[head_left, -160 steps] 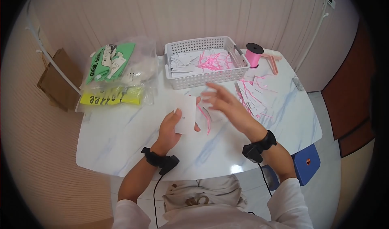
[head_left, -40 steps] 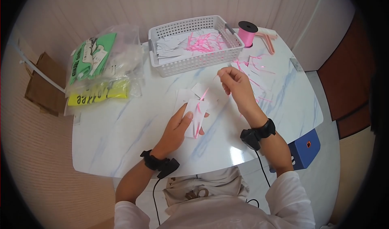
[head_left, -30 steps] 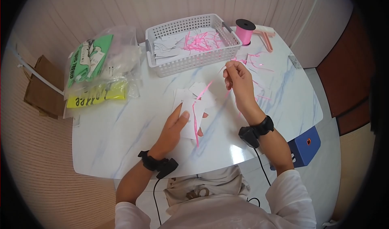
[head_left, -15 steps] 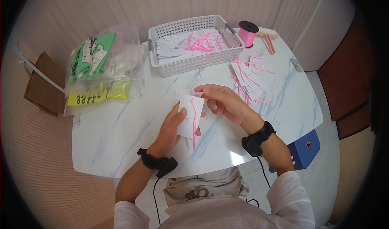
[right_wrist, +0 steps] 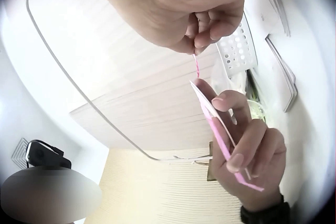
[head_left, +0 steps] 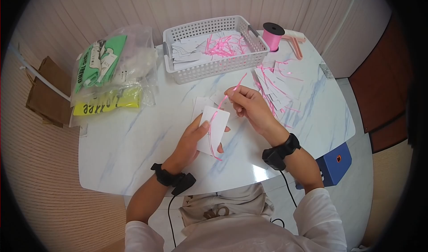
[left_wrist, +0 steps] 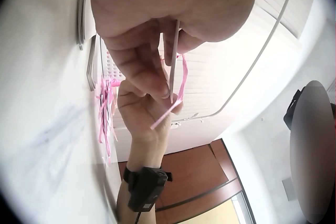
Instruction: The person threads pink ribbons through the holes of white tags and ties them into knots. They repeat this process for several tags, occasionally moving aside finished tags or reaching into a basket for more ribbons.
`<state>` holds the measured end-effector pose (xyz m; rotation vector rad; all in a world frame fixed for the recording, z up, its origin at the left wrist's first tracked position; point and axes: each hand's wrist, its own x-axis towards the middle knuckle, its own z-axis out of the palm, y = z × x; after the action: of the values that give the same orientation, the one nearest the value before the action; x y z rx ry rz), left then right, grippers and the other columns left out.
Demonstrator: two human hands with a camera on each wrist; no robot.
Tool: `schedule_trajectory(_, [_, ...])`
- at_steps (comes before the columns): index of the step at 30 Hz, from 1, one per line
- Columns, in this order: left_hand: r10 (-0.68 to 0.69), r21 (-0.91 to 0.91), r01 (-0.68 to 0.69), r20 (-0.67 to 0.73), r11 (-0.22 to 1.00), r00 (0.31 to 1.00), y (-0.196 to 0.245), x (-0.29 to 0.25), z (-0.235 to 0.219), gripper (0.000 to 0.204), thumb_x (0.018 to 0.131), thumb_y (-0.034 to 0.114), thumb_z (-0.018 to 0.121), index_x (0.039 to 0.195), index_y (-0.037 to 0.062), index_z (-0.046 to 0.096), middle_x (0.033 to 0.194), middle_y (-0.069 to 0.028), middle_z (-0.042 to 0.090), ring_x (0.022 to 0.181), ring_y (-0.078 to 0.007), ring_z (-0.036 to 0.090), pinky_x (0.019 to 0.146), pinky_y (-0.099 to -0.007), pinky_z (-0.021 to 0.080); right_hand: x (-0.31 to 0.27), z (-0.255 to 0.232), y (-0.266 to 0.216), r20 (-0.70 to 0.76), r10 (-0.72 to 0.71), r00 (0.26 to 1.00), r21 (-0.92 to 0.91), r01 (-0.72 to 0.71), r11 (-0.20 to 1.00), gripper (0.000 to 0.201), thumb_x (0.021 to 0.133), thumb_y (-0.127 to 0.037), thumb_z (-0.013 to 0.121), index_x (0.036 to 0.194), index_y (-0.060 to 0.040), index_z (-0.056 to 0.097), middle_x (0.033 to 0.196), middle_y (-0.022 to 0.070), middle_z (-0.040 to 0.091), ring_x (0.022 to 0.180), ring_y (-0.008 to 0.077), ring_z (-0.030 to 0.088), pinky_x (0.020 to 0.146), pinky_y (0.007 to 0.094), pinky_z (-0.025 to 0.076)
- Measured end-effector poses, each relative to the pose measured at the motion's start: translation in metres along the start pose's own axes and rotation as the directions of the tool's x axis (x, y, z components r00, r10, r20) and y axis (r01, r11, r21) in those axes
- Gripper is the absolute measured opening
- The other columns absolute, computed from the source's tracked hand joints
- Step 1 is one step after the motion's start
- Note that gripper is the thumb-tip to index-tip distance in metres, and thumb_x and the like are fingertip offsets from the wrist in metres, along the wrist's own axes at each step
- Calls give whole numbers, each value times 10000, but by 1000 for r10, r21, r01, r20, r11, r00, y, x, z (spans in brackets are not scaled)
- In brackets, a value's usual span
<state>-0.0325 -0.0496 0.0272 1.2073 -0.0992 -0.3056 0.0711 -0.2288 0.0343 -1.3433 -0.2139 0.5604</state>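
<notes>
My left hand (head_left: 189,138) holds a white card (head_left: 219,129) upright above the table, thumb on its front and fingers behind. A pink ribbon (head_left: 210,140) runs down the card's face from near its top edge, its lower end hanging past the bottom. My right hand (head_left: 255,108) pinches the ribbon's other part above the card, with a loose end sticking up beyond the fingertips. In the right wrist view a short stretch of ribbon (right_wrist: 197,66) spans from those fingertips to the card's top. The left wrist view has the card (left_wrist: 175,58) edge-on between thumb and fingers.
White cards (head_left: 199,104) lie on the table behind my left hand. Cards with pink ribbons (head_left: 278,96) are heaped at right. Behind stand a perforated basket (head_left: 218,67) of cards and ribbons, and a pink ribbon spool (head_left: 271,40). Bagged clothes (head_left: 107,107) lie at left.
Earlier the held card showed no ribbon on its face; now one lies across it. My right hand drew away rightward, came back to the card's top, and now pulls the ribbon up and right.
</notes>
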Motion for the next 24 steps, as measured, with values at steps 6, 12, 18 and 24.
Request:
schedule_trajectory(6, [1,-25,-2,-48,1000,999,2,1,0,453,991,303,383,1334,6,369,1110,-186,591,745,-215,647,692,-335,539,-3,7,2,156,-119,981,-141,141,980,307,899,-257,616,1121,-47,631,858,-13,579,721,46,492,593,205,408])
schedule_trajectory(12, [-11,-18,9,-74,1000,997,1,2,0,477,968,304,417,1337,6,357,1082,-182,594,718,-217,658,666,-328,547,-4,9,5,229,-109,967,-205,157,966,375,889,-193,637,1224,-42,559,912,-16,596,764,49,502,648,215,425])
schedule_trajectory(18, [-14,-14,13,-72,1000,997,2,1,-1,445,976,278,407,1327,6,376,1060,-179,607,745,-214,659,680,-325,548,-7,11,3,239,-146,960,-156,187,970,396,879,-144,651,1248,-49,543,907,-21,605,818,49,516,691,210,431])
schedule_trajectory(24, [-42,58,47,-72,997,997,-8,5,-8,419,971,256,455,1299,-2,418,1036,-147,621,833,-197,649,734,-321,549,-3,8,8,258,-130,957,-125,166,978,348,884,-128,646,1216,-53,572,853,-40,602,782,27,517,663,186,434])
